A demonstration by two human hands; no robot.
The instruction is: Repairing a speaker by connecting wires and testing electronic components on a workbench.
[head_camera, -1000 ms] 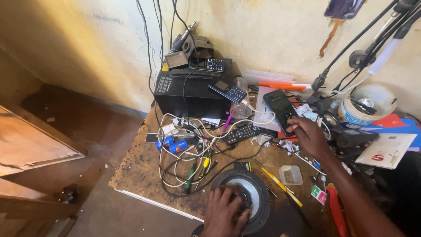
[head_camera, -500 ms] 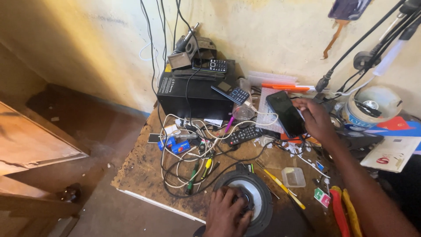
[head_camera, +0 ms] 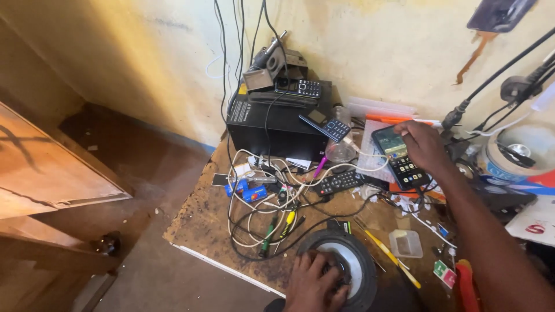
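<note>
At the far left of the cluttered wooden bench (head_camera: 202, 222), a black box (head_camera: 272, 124) stands against the wall, with a keypad phone (head_camera: 300, 88) lying on its top. In front of it, nearer to the person, a tangle of white and black cables (head_camera: 272, 202) spreads over the bench, and a green screwdriver (head_camera: 266, 236) lies among them.

At the near edge, the left hand (head_camera: 315, 283) rests on a round speaker (head_camera: 347, 271), its fingers bent over the centre of the cone; the grip looks loose, more pressing than clamping.

A black remote control (head_camera: 341, 182) lies between the speaker and the far side. To the right of it, the right hand (head_camera: 425, 144) lies spread, fingers apart, on the upper edge of a smartphone (head_camera: 400, 157) with a lit screen. The phone's long axis runs from far left to near right, and it sits directly under this hand, well apart from the left one. A small clear plastic box (head_camera: 406, 242) is near the right forearm.
</note>
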